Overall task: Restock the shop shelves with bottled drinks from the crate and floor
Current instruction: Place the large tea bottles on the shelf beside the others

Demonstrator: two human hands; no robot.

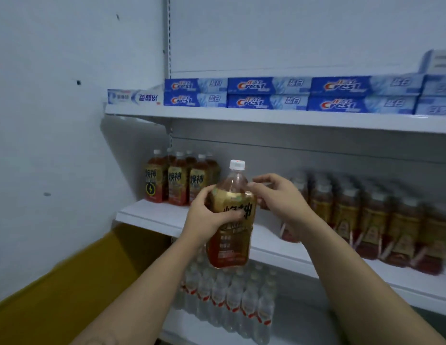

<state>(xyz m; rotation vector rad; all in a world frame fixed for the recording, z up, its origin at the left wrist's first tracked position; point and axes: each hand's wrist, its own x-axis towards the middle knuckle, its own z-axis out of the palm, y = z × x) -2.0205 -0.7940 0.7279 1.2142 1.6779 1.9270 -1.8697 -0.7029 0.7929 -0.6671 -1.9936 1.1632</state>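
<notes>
Mid-frame, the left hand (204,216) clamps round a bottle (229,245) held before the middle shelf (142,212). The right hand (276,195) curls at its shoulder (grip unclear). A left group (177,183) and right rows (366,215) already stand there, and the gap between them looks unfilled.

My left hand (209,216) grips an upright bottle (229,235) of amber drink round its label, and my right hand (275,195) holds its right shoulder with curled fingers. I hold it in front of the middle shelf (147,216). More drink bottles (177,181) stand far left on that shelf, and blurred packs (366,217) sit right. Toothpaste boxes (266,94) line the shelf above; water bottles (229,300) stand below.
</notes>
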